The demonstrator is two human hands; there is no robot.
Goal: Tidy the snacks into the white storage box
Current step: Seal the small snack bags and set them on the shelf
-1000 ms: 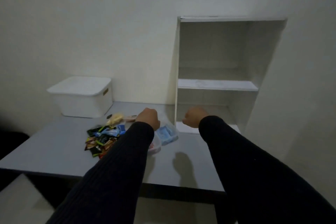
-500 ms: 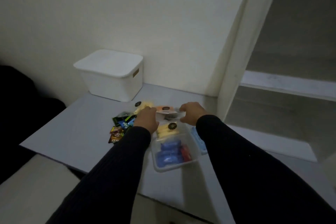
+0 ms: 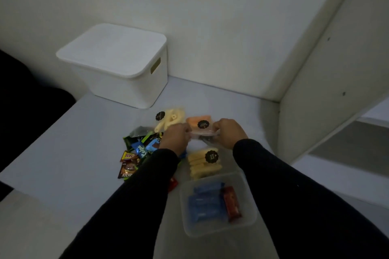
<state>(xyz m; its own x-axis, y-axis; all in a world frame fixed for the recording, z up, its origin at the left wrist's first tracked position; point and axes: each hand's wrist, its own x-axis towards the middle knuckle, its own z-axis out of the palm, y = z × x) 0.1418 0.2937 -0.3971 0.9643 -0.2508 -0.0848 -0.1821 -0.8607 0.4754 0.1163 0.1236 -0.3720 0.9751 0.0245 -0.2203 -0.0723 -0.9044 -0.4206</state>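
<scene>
The white storage box stands at the back left of the grey table with its lid on. In front of it lie clear packs of pale stick snacks, an orange snack pack and a heap of small colourful wrappers. My left hand and my right hand both grip a clear snack pack between them, just above the table. Another pack of pale sticks lies nearer me.
A clear plastic tub holding blue and red bars sits at the near right. A white shelf unit rises on the right. The table's left edge drops to a dark area.
The view has dropped and come closer to the table. Both hands moved from in front of the shelf to the snack pile and closed on a clear pack.
</scene>
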